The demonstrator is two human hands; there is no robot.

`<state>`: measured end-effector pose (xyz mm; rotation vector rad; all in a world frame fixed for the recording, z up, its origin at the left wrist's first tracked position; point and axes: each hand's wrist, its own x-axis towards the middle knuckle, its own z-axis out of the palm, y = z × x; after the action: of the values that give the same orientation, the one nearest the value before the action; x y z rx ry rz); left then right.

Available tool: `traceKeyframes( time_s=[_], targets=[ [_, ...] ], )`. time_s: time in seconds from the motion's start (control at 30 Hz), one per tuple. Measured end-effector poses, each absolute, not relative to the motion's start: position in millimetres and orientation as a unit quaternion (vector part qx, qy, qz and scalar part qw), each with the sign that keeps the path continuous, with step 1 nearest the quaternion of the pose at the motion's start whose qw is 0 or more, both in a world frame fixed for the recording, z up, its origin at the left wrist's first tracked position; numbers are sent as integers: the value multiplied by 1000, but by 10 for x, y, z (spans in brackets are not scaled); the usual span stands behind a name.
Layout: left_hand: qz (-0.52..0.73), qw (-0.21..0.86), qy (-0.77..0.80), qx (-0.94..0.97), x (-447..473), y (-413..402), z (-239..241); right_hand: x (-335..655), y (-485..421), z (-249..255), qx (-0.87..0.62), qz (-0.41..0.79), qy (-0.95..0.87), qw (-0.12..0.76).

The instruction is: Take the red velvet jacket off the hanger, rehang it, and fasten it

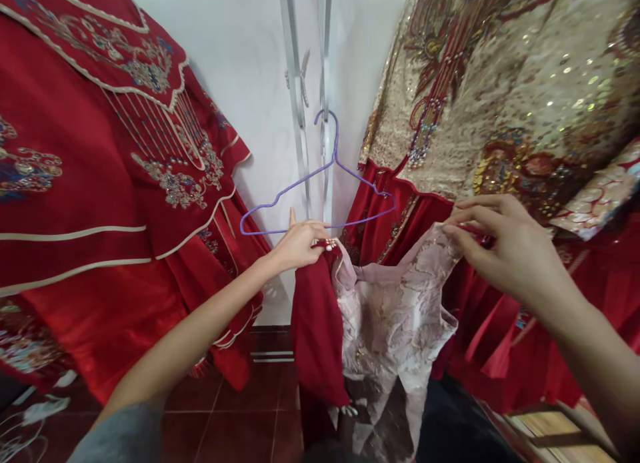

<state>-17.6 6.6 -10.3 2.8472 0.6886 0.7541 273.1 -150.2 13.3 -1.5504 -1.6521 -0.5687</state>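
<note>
My left hand point(299, 243) is closed on the bottom bar of a purple wire hanger point(320, 196) and on the left shoulder of a garment. The garment point(385, 316) is pale pink brocade with a red sleeve point(316, 329) hanging at its left. Pinching the garment's right shoulder, my right hand point(505, 246) holds it up at the same height. The hanger's hook rises in front of a white wall and a metal rail point(300, 96). The garment hangs down between my arms toward the floor.
A red embroidered robe point(100, 183) hangs at the left. A gold sequined robe with red trim point(510, 96) hangs at the right. Below lie dark red floor tiles point(225, 416), and a wooden surface point(565, 436) shows at the bottom right.
</note>
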Motion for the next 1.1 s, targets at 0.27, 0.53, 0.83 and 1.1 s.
traceKeyframes(
  time_s=[0.27, 0.53, 0.83, 1.1],
  targets=[
    [286, 206, 197, 915, -459, 402, -101, 2964, -1291, 57, -632, -249, -601, 421],
    [274, 252, 184, 910, -612, 333, 3, 3251, -1170, 46, -641, -287, -577, 417],
    [283, 275, 181, 901, -571, 280, -24, 2974, -1111, 261, -626, -287, -598, 409],
    [306, 311, 153, 887, -379, 279, -164, 2656, -654, 465, -610, -180, -657, 405]
  ],
)
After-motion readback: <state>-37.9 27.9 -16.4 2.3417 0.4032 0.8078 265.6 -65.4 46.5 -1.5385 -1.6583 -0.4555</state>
